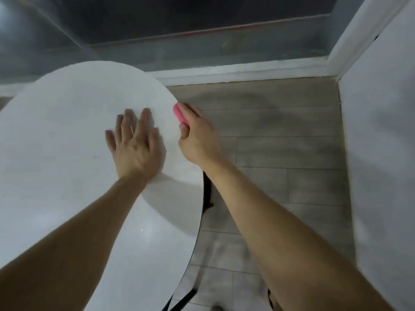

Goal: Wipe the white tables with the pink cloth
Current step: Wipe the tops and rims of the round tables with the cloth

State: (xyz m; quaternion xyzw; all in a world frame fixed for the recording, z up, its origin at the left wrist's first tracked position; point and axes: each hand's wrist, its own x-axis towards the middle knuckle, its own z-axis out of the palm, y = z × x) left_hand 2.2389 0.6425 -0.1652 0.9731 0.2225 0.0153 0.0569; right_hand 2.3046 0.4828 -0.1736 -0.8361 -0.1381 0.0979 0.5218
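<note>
Pink cloth gripped in fingers of R hand at white table rim; L hand flat on it, fingers straight.

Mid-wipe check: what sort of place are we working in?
Probably an indoor corner of a home or small café: overlapping round white tables, a wood-look plank floor, and a big glass pane above a white baseboard.

Grey wood-plank floor, white baseboard, white wall, dark window glass
</note>
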